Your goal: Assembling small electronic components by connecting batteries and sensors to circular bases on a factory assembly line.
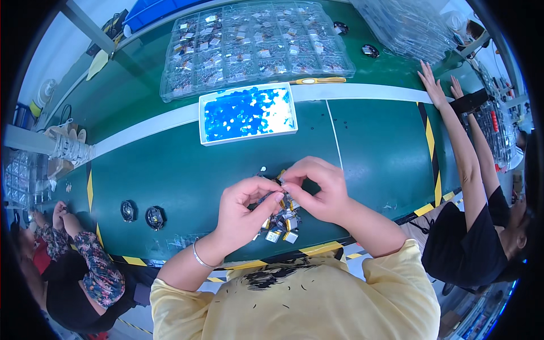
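My left hand and my right hand meet over the green table, thumbs and fingertips pinched close together. Between them is something small, largely covered by the fingers, that I cannot make out. Just beneath lies a loose heap of small silvery battery cells with yellow ends and dark bits among them. Part of that heap is hidden under my hands. A small white round piece rests just beyond my left fingers.
Beyond my hands stands a white box of blue and white bits. Behind it are a clear compartment tray, a yellow tool and stacked clear trays. Black round parts lie left. Co-workers' hands show at both sides.
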